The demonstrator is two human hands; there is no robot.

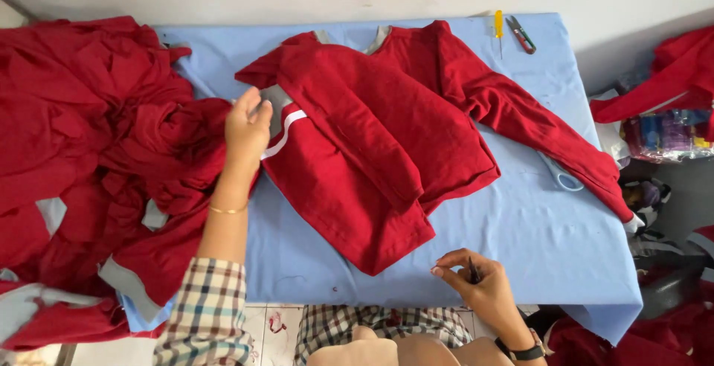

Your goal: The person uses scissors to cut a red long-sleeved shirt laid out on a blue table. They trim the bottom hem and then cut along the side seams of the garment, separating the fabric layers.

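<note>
Plaid checked sleeve (207, 306) on the left arm, thin gold bangle (227, 210) at that wrist, black wristwatch (523, 352) on the right one.

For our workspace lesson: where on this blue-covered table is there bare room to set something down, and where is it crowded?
Bare cloth lies along the near edge of the table, between the red sweater and the right hand, and at the far left corner beside the sweater's collar. The left side is crowded by the heap of red garments, where the left hand rests; snips occupy the far right corner.
</note>
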